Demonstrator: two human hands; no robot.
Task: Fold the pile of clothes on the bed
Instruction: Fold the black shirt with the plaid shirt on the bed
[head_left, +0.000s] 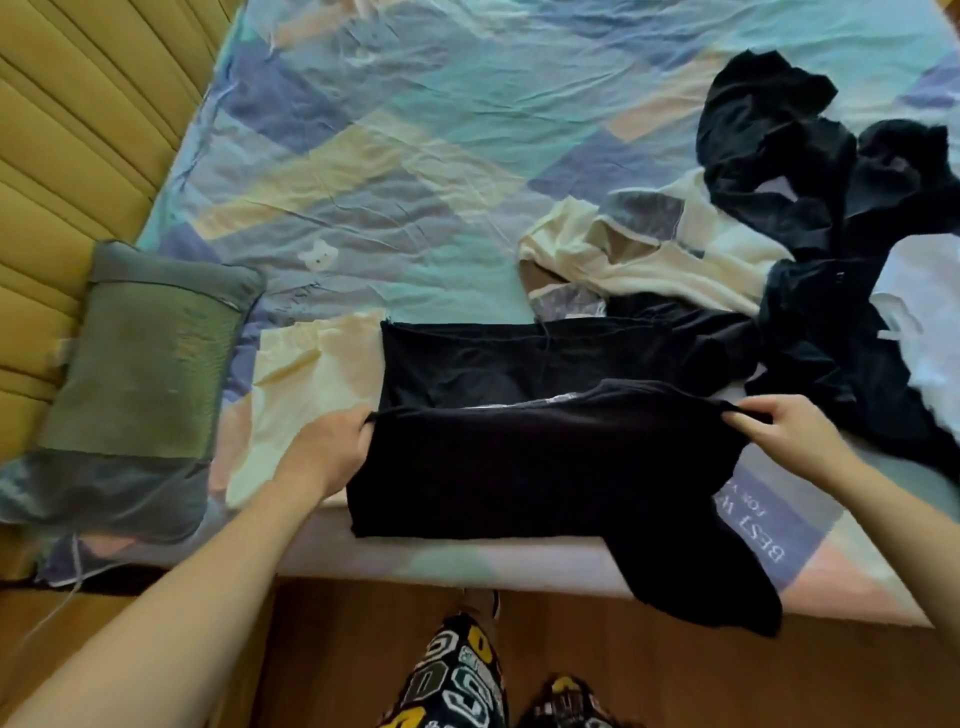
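A black shirt (540, 467) lies at the near edge of the bed, its lower half doubled over toward the far side, one sleeve hanging off the mattress edge. My left hand (324, 449) grips the folded edge at its left corner. My right hand (784, 428) pinches the same edge at the right corner. Behind and to the right sits the pile: black garments (810, 171), a cream top (649, 260) and a white piece (924, 322).
The bed has a patchwork sheet (415, 156) in blue, teal and yellow. A green-grey pillow (135, 384) lies at the left by the yellow padded headboard (67, 130). A cream cloth (306, 395) lies left of the shirt. Wooden floor and my patterned trouser legs (457, 675) are below.
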